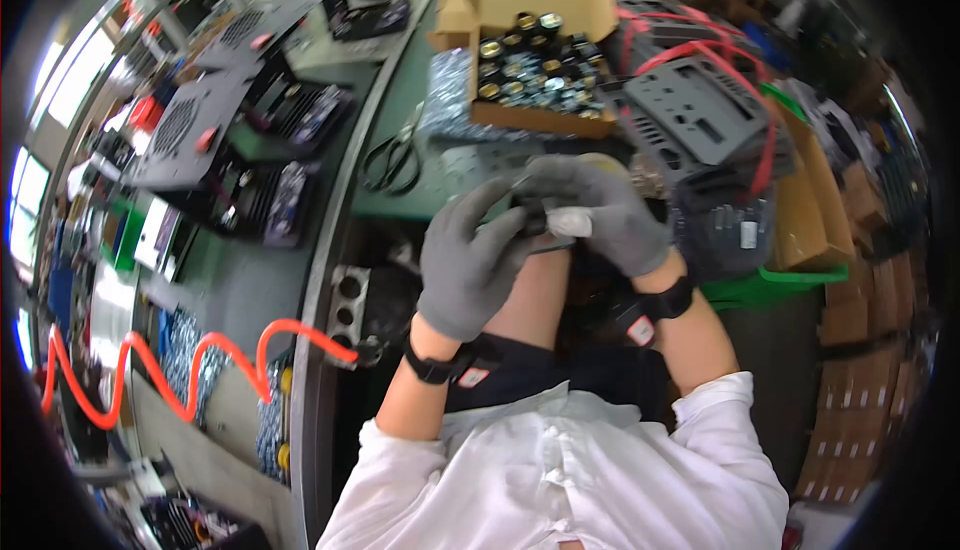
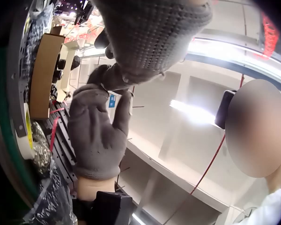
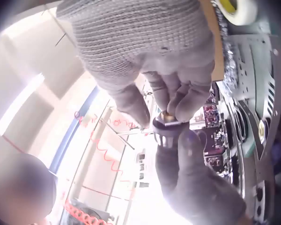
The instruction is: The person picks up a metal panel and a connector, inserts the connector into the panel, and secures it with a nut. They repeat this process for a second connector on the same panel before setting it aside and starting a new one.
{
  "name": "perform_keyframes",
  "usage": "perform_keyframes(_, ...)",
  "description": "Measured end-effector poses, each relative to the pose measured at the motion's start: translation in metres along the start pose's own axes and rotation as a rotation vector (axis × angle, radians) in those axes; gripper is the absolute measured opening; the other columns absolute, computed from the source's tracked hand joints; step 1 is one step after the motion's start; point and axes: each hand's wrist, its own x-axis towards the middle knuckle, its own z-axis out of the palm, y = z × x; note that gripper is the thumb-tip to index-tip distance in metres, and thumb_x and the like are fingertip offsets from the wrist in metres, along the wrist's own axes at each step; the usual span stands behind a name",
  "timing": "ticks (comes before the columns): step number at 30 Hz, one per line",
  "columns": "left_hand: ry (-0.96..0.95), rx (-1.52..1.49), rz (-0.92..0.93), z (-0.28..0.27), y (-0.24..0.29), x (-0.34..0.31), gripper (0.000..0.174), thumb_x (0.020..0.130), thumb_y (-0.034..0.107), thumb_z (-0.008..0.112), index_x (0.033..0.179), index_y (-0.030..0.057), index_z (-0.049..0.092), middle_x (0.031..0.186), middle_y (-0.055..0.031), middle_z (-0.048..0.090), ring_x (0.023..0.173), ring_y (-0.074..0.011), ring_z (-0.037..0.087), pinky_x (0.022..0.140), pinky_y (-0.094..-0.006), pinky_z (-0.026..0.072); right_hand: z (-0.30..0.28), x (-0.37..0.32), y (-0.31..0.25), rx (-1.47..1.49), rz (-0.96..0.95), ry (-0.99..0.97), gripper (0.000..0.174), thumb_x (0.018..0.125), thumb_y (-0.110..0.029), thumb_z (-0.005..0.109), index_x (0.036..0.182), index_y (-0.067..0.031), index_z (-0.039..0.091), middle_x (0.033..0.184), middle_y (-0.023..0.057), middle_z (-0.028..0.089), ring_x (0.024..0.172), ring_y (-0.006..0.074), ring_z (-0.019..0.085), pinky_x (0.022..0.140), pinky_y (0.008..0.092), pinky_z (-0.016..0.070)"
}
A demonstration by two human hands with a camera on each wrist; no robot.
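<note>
Both hands wear grey knit gloves and meet over the lap, close to the bench edge. The left hand (image 1: 470, 255) grips a small black round part (image 3: 165, 137) with a ribbed side, its thumb and fingers curled round it. A brass-coloured piece (image 3: 167, 117) shows at the part's top end. Over that end, the right hand (image 1: 600, 205) has its bent fingertips at the brass piece, pinching there. A whitish patch (image 1: 570, 221) shows by the right thumb. In the left wrist view, the fingers of both hands hide most of the part.
An open cardboard box (image 1: 545, 122) of similar black and brass parts stands on the green bench. Scissors (image 1: 392, 162) lie to its left. Grey metal panels (image 1: 700, 110) with red straps are stacked at right. Black chassis (image 1: 190, 135) and a coiled red hose (image 1: 190, 400) are left.
</note>
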Motion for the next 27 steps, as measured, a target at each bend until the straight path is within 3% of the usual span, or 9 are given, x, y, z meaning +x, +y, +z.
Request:
perform_keyframes(1,0.026,-0.018,0.001,0.004,0.005,0.002,0.039,0.065,0.004,0.079,0.102,0.0092,0.065,0.117,-0.0147,0.062,0.091,-0.0328,0.063,0.073,-0.0385,0.0524,-0.007,-0.003,0.001,0.261,0.109,0.013,0.046,0.082,-0.004,0.068,0.126,0.0011,0.055,0.113,0.0095,0.060,0.103,0.0170,0.061,0.089,0.0314,0.0520)
perform_keyframes(3,0.056,-0.108,-0.021,0.016,0.014,0.002,0.034,0.068,0.007,0.080,0.099,0.0079,0.065,0.115,-0.0141,0.063,0.089,-0.0322,0.064,0.074,-0.0383,0.0526,-0.004,-0.007,0.021,-0.613,-0.348,0.141,0.033,0.092,-0.020,0.061,0.118,0.0011,0.060,0.104,0.0091,0.064,0.094,0.0132,0.062,0.080,0.0298,0.0535)
perform_keyframes(5,-0.013,-0.035,0.001,0.022,0.016,-0.003,0.034,0.073,0.011,0.078,0.101,0.0058,0.060,0.113,-0.0135,0.063,0.094,-0.0325,0.063,0.078,-0.0403,0.0517,0.006,-0.014,0.011,-0.286,0.158,0.185,0.042,0.098,-0.034,0.052,0.118,0.0005,0.061,0.101,0.0081,0.064,0.092,0.0112,0.060,0.077,0.0298,0.0519)
perform_keyframes(7,-0.055,0.038,0.053,0.027,0.015,-0.005,0.033,0.073,0.011,0.078,0.100,0.0060,0.060,0.114,-0.0129,0.063,0.094,-0.0323,0.063,0.078,-0.0395,0.0521,-0.004,-0.011,0.036,-0.441,-0.173,0.236,0.046,0.099,-0.040,0.048,0.115,-0.0002,0.063,0.094,0.0051,0.063,0.086,0.0092,0.058,0.072,0.0274,0.0497)
perform_keyframes(10,-0.077,0.080,0.051,0.032,0.018,-0.005,0.032,0.074,0.010,0.077,0.101,0.0057,0.060,0.114,-0.0128,0.062,0.095,-0.0335,0.063,0.080,-0.0400,0.0522,-0.001,-0.008,0.033,-0.076,0.128,0.318,0.040,0.099,-0.036,0.052,0.112,0.0002,0.062,0.089,0.0012,0.061,0.082,0.0064,0.055,0.073,0.0238,0.0473)
perform_keyframes(13,-0.056,0.036,0.011,0.032,0.021,-0.005,0.029,0.077,0.009,0.077,0.100,0.0049,0.061,0.114,-0.0121,0.062,0.095,-0.0288,0.064,0.079,-0.0370,0.0533,0.007,-0.008,0.036,-0.189,-0.139,0.377,0.034,0.099,-0.032,0.055,0.109,-0.0001,0.061,0.088,-0.0007,0.059,0.083,0.0070,0.054,0.072,0.0264,0.0477)
perform_keyframes(17,0.061,-1.195,-0.958,0.020,0.030,0.002,0.034,0.092,0.017,0.066,0.115,-0.0073,0.059,0.112,-0.0135,0.063,0.094,-0.0164,0.061,0.073,-0.0286,0.0534,0.019,-0.010,0.025,-0.761,-0.841,0.404,0.019,0.095,-0.020,0.059,0.108,-0.0056,0.060,0.090,0.0081,0.061,0.079,0.0219,0.062,0.069,0.0322,0.0488)
perform_keyframes(25,0.070,-1.800,-0.745,0.041,0.012,-0.010,0.030,0.100,0.016,0.049,0.120,-0.0059,0.053,0.127,-0.0163,0.054,0.097,-0.0190,0.058,0.076,-0.0288,0.0555,-0.003,-0.015,0.005,-0.776,-0.524,0.527,0.038,0.088,-0.021,0.067,0.121,-0.0056,0.059,0.109,0.0146,0.063,0.089,0.0285,0.064,0.079,0.0371,0.0521)
perform_keyframes(27,0.194,-1.944,-1.107,0.043,0.019,-0.003,0.029,0.099,0.017,0.052,0.119,-0.0042,0.054,0.123,-0.0157,0.057,0.089,-0.0199,0.058,0.077,-0.0295,0.0562,0.013,-0.016,-0.005,-0.922,-0.645,0.416,0.041,0.087,-0.028,0.071,0.119,-0.0063,0.061,0.111,0.0160,0.061,0.104,0.0305,0.062,0.088,0.0370,0.0501)
